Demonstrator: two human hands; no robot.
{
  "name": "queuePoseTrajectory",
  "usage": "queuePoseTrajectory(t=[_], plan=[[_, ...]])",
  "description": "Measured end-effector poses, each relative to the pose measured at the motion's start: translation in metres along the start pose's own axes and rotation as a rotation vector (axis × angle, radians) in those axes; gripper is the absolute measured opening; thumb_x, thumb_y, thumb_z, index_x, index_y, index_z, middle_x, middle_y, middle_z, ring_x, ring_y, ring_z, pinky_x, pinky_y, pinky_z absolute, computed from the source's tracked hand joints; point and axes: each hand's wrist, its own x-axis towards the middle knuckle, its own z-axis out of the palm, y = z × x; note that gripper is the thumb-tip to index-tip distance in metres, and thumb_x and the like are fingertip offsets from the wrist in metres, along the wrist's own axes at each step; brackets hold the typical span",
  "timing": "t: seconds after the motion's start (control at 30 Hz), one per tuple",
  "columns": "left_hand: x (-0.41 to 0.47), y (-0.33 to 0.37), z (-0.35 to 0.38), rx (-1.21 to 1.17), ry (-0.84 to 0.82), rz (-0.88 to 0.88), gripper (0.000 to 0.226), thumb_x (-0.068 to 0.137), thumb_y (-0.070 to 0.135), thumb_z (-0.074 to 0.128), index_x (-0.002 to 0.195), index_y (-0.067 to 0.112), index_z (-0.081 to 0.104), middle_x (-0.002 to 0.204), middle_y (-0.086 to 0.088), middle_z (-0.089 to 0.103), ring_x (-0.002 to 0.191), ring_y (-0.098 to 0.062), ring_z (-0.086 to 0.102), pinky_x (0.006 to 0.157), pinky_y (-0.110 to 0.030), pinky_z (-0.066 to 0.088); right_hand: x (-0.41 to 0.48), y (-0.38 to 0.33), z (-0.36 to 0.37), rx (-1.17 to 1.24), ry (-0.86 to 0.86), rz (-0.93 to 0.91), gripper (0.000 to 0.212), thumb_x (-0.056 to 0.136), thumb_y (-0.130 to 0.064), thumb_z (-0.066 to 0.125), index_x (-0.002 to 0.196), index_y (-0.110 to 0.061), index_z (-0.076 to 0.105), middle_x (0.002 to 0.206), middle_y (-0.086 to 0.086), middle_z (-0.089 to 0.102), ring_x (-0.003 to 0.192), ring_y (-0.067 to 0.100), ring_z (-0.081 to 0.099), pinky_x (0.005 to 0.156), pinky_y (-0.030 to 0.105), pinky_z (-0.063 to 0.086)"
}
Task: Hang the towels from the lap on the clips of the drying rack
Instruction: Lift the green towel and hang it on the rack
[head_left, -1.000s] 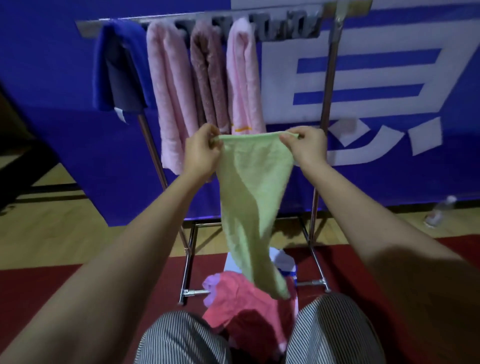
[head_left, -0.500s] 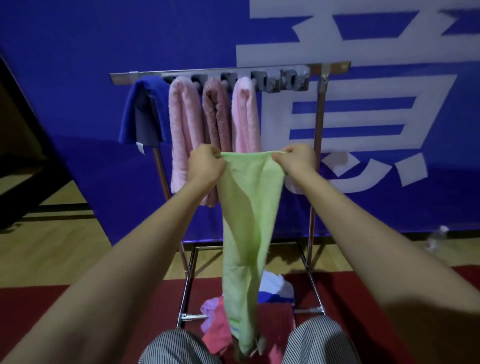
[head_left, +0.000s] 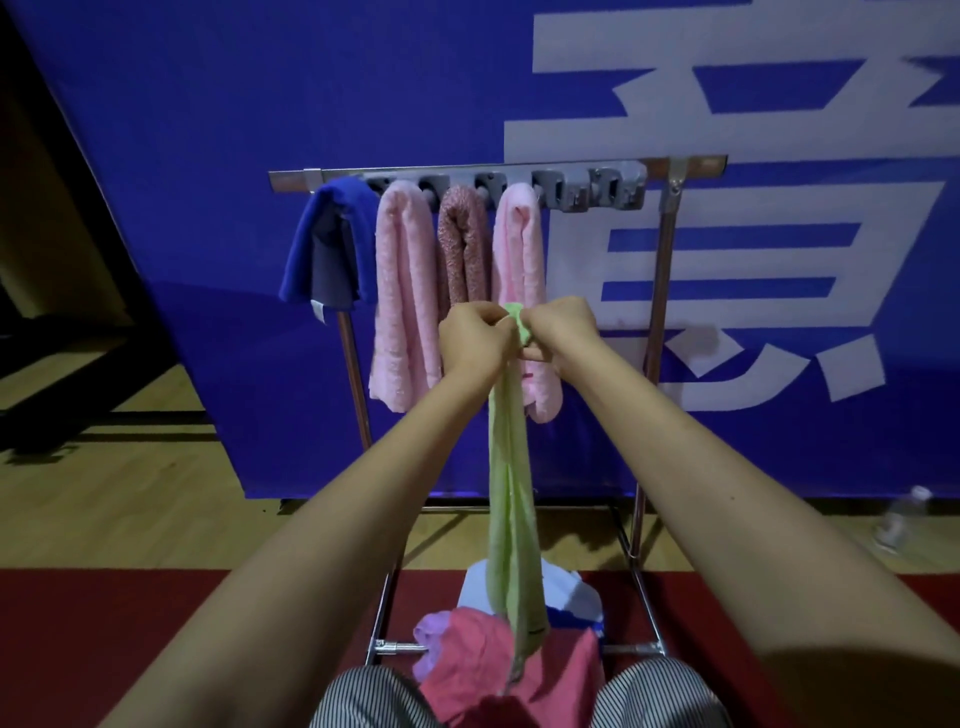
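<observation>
My left grip (head_left: 475, 338) and right grip (head_left: 563, 332) pinch green towel (head_left: 511, 493) at bunched top; pink towel (head_left: 519, 244) hangs just behind.

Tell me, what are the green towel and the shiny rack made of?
The green towel looks like soft, fuzzy cloth, maybe microfibre or terry: it droops limply with a matte nap. The rack seems polished metal, likely steel: its poles glint silver.
</observation>
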Motion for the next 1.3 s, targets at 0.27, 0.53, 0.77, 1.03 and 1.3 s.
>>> queuePoseTrajectory(t=[0.27, 0.53, 0.77, 1.03, 1.3], plan=[[-0.004, -0.018, 0.006, -0.654, -0.372, -0.352, 0.031, 0.091, 0.021, 0.059, 0.113, -0.001, 0.063, 0.103, -0.018, 0.067, 0.082, -0.018, 0.066, 0.07, -0.025, 0.056, -0.019, -0.015, -0.017, 0.258, -0.363, 0.201, 0.066, 0.101, -0.044, 0.023, 0.129, 0.013, 0.042, 0.134, 0.027, 0.048, 0.123, 0.037, 0.05, 0.093, 0.039, 0.045], [0.005, -0.01, -0.004, -0.628, -0.633, -0.304, 0.028, 0.098, 0.008, 0.041, 0.118, 0.003, 0.059, 0.067, 0.002, 0.065, 0.063, -0.011, 0.057, 0.067, -0.022, 0.051, -0.008, 0.011, -0.022, -0.085, -0.112, -0.255, 0.024, 0.093, -0.014, 0.041, 0.097, -0.002, 0.06, 0.058, 0.011, 0.061, 0.037, 0.015, 0.057, 0.041, 0.025, 0.047], [0.014, -0.006, -0.022, -0.18, -0.526, -0.039, 0.021, 0.085, 0.002, 0.063, 0.106, 0.003, 0.069, 0.081, -0.004, 0.07, 0.077, -0.011, 0.064, 0.082, -0.027, 0.054, 0.013, 0.038, -0.035, -0.308, -0.013, -0.421, 0.068, 0.078, -0.044, 0.069, 0.134, -0.025, 0.036, 0.125, 0.003, 0.041, 0.117, 0.017, 0.042, 0.101, 0.038, 0.04], [0.009, -0.008, -0.032, 0.053, -0.438, 0.184, 0.022, 0.082, 0.009, 0.069, 0.102, -0.001, 0.069, 0.085, -0.011, 0.069, 0.07, -0.004, 0.06, 0.066, -0.017, 0.051, 0.014, 0.057, -0.048, -0.21, -0.416, -0.346, 0.026, 0.086, -0.017, 0.064, 0.111, -0.009, 0.063, 0.092, -0.004, 0.066, 0.085, 0.007, 0.062, 0.068, 0.012, 0.05], [0.007, -0.003, -0.035, 0.171, -0.187, 0.439, 0.026, 0.081, 0.018, 0.071, 0.102, 0.004, 0.071, 0.095, -0.003, 0.071, 0.084, -0.008, 0.06, 0.075, -0.02, 0.05, 0.011, 0.046, -0.036, -0.091, -0.316, -0.382, 0.005, 0.087, -0.017, 0.064, 0.088, -0.012, 0.067, 0.088, 0.003, 0.066, 0.081, 0.011, 0.062, 0.073, 0.021, 0.051]])
